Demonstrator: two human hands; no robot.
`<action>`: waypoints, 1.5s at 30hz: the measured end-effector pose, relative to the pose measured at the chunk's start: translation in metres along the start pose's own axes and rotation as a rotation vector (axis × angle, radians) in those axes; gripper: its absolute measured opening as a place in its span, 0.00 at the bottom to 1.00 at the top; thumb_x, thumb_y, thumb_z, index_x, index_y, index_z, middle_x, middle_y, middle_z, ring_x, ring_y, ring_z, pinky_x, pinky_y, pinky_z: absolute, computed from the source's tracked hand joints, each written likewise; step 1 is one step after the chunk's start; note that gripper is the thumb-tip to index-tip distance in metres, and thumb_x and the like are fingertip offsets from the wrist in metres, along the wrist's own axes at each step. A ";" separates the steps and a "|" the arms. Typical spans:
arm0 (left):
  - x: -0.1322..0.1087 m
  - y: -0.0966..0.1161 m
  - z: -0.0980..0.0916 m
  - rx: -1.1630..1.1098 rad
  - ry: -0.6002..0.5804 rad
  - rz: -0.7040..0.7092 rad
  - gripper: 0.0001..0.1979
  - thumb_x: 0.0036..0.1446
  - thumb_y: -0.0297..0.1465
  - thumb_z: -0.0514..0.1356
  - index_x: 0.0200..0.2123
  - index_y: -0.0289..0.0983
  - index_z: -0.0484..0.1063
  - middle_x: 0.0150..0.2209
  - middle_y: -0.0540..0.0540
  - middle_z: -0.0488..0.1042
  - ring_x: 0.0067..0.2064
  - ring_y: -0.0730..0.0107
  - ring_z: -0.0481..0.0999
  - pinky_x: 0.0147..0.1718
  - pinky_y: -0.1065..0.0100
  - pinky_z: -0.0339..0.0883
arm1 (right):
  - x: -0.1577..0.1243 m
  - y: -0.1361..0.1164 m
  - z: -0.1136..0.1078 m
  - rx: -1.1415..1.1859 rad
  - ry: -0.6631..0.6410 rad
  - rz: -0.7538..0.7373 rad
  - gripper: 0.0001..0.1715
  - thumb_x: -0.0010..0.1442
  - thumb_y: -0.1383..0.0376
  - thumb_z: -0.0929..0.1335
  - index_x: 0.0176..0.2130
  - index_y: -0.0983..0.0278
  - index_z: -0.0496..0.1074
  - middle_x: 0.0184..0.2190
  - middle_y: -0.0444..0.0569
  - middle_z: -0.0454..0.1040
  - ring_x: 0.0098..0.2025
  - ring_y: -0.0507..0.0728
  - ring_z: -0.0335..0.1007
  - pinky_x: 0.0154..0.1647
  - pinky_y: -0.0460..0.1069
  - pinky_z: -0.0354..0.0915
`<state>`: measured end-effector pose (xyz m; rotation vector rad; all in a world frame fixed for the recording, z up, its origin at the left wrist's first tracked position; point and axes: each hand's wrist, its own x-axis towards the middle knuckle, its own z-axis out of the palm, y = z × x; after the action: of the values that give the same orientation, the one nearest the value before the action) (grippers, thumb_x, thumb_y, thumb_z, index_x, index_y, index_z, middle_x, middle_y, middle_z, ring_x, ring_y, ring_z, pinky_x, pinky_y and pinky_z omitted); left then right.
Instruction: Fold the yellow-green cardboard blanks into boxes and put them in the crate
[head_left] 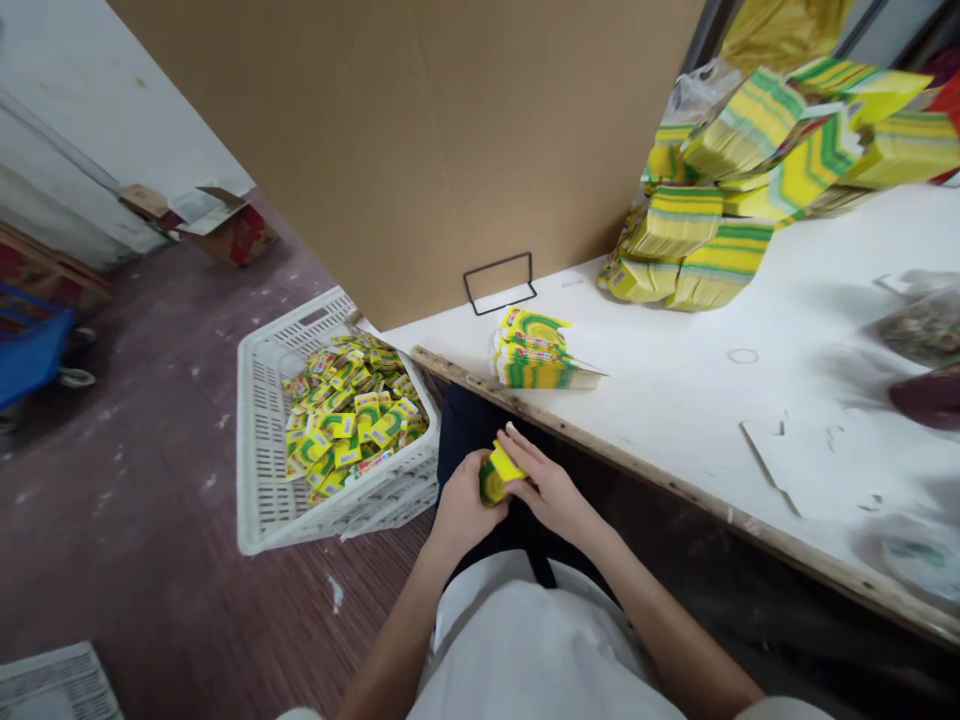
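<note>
Over my lap, a small yellow and green carton point(493, 482) is held between both hands. My left hand point(466, 503) wraps round its left side. On its right side, the fingers of my right hand point(546, 490) press against a yellow flap. A short stack of flat yellow and green cartons point(532, 352) lies on the white table just beyond my hands. To my left stands a white plastic crate point(262, 480) holding a heap of small folded cartons point(349, 415). How far the carton in my hands is folded, I cannot tell.
A large cardboard sheet point(450, 150) stands at the back of the white table point(660, 390), beside a black wire stand point(499, 285). Bundles of flat cartons point(720, 260) are piled at right. A blue cart point(34, 345) and an open box point(232, 230) are on the floor.
</note>
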<state>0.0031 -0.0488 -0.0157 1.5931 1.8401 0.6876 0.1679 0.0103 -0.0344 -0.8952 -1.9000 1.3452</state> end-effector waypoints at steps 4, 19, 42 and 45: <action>0.003 0.006 -0.018 0.008 -0.135 0.007 0.26 0.44 0.29 0.68 0.49 0.40 0.69 0.46 0.45 0.78 0.46 0.57 0.78 0.48 0.58 0.70 | 0.002 -0.009 -0.019 -0.097 -0.210 -0.015 0.18 0.65 0.68 0.67 0.52 0.60 0.78 0.66 0.58 0.63 0.68 0.63 0.60 0.67 0.58 0.61; 0.019 -0.007 -0.028 -0.954 0.555 -0.053 0.25 0.47 0.44 0.71 0.46 0.41 0.72 0.45 0.45 0.78 0.42 0.63 0.79 0.43 0.63 0.73 | 0.031 -0.031 -0.038 -0.050 0.188 -0.051 0.23 0.61 0.57 0.72 0.54 0.59 0.72 0.50 0.55 0.76 0.48 0.63 0.75 0.51 0.59 0.72; 0.016 0.005 0.007 -1.318 0.265 -0.141 0.32 0.45 0.49 0.72 0.50 0.40 0.73 0.51 0.40 0.76 0.49 0.58 0.77 0.45 0.60 0.74 | 0.087 -0.037 -0.070 -0.276 0.279 0.008 0.11 0.55 0.67 0.67 0.39 0.60 0.62 0.31 0.45 0.72 0.30 0.56 0.69 0.34 0.50 0.63; 0.020 0.014 0.005 -1.389 0.382 -0.032 0.34 0.43 0.55 0.70 0.49 0.42 0.73 0.52 0.41 0.75 0.57 0.54 0.73 0.54 0.56 0.70 | 0.052 -0.040 -0.023 -0.005 -0.060 0.030 0.10 0.55 0.68 0.68 0.36 0.59 0.63 0.29 0.42 0.71 0.29 0.54 0.68 0.33 0.48 0.63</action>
<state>0.0144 -0.0269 -0.0106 0.4956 1.0149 1.7887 0.1509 0.0552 0.0156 -0.8986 -1.9434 1.3998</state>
